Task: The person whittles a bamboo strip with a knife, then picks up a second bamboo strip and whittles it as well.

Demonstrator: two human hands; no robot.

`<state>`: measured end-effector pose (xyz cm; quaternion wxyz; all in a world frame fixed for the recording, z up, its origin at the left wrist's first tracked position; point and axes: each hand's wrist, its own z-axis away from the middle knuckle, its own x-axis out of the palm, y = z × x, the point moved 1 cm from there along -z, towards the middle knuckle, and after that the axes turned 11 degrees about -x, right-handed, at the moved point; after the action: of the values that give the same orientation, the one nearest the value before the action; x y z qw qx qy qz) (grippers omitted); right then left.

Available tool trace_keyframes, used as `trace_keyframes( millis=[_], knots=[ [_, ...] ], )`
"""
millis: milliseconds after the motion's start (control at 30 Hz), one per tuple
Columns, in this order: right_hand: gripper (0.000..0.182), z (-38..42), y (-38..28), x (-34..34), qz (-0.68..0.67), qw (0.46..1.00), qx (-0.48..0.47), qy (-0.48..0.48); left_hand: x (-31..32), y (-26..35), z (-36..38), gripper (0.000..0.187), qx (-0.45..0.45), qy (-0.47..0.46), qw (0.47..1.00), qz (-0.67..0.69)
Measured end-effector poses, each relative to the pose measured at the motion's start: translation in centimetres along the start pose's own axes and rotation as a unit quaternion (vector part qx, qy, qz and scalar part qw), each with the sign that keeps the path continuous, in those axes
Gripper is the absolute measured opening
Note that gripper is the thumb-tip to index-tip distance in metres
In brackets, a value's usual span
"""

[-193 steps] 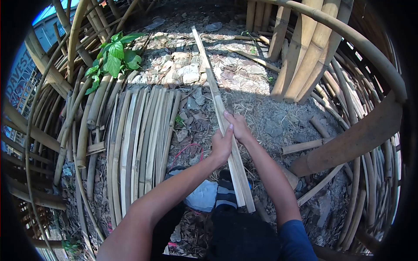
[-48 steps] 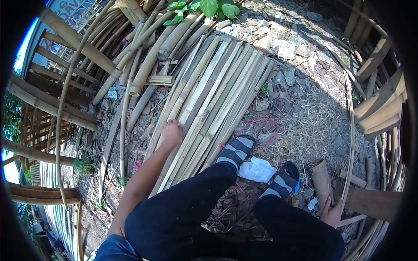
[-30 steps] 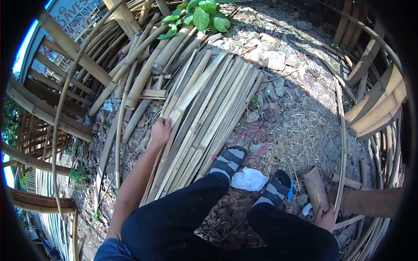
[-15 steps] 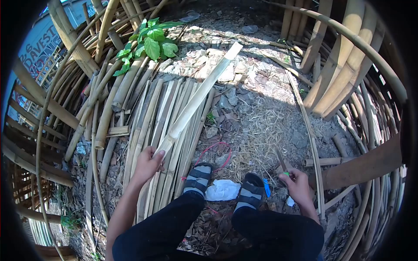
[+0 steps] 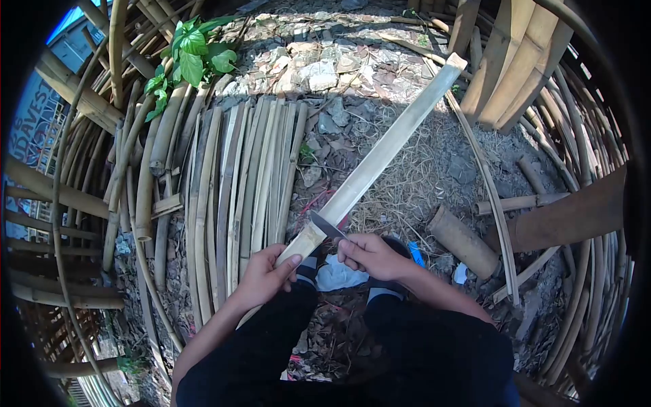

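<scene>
Dark lettering [image 5: 32, 123] on the blue-grey wall [image 5: 35, 87], slanting up toward its top edge: "DAVEST" legible, start of word unclear. Second line below, bigger outlined letters, partly behind bamboo poles [image 5: 83, 95], can't read whole.

Knife [image 5: 327, 226] now across the bamboo strip [image 5: 393, 146], strip swung rightward, hands [image 5: 266, 278] [image 5: 371, 258] closer together

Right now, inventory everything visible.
Slat: one, pale, centre
Knife: one, dark, across slat
Laid slats: many, tan, left
Bamboo poles: many, tan, both sides
Short tube: one, brown, lower right
Plant: one, green, upper left
Crumpled piece: one, white, lower centre
Scrap: one, blue, lower centre
String: count unclear, red, behind slat
Sign: one, blue, left edge
Rubble: countless, pale, top
Left hand: one, bare, gripping slat
Right hand: one, bare, gripping knife
Trousered legs: two, black, bottom
</scene>
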<state>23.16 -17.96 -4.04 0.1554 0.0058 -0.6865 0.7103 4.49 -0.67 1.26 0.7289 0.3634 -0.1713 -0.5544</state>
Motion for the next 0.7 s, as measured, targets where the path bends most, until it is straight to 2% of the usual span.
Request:
trace_keyframes(
  millis=[67, 233, 300, 333, 433, 467, 533, 600, 667, 700],
  knots=[
    [0.039, -0.1, 0.3, 0.9, -0.047, 0.998, 0.025, -0.022, 0.6, 0.1, 0.3, 0.026, 0.010, 0.011, 1.000, -0.023],
    [0.040, 0.3, 0.9, 1.6, -0.064, 0.998, -0.009, -0.015, 0.5, -0.1, 0.2, 0.034, 0.034, 0.055, 0.994, -0.090],
    [0.041, 0.9, 1.0, 1.5, -0.076, 0.997, -0.033, 0.000, -0.2, 0.1, -0.3, 0.038, 0.071, 0.126, 0.964, -0.224],
    [0.041, 1.1, 0.8, 1.4, -0.078, 0.996, -0.035, -0.002, -0.8, 0.3, -0.7, 0.038, 0.069, 0.128, 0.963, -0.226],
    [0.042, 1.4, 0.9, 1.1, -0.108, 0.993, -0.017, 0.046, -2.2, -0.3, -2.3, 0.034, 0.067, 0.011, 0.995, -0.072],
    [0.042, 1.4, 1.0, 1.1, -0.111, 0.993, -0.016, 0.044, -2.8, -0.6, -2.5, 0.034, 0.063, 0.013, 0.995, -0.072],
    [0.043, 1.4, 1.4, 0.9, -0.101, 0.992, 0.002, 0.081, -3.4, 0.7, -2.5, 0.025, -0.002, -0.054, 0.997, -0.046],
    [0.042, 1.4, 1.4, 1.0, -0.085, 0.991, 0.005, 0.100, -3.7, 0.9, -3.1, 0.026, 0.031, -0.023, 0.999, -0.038],
    [0.041, 1.5, 1.7, 0.8, -0.079, 0.991, 0.010, 0.111, -3.8, 1.5, -3.3, 0.033, 0.067, 0.083, 0.990, -0.091],
    [0.041, 1.4, 1.7, 0.7, -0.081, 0.991, 0.013, 0.108, -4.2, 1.1, -3.9, 0.033, 0.063, 0.085, 0.990, -0.089]
  ],
)
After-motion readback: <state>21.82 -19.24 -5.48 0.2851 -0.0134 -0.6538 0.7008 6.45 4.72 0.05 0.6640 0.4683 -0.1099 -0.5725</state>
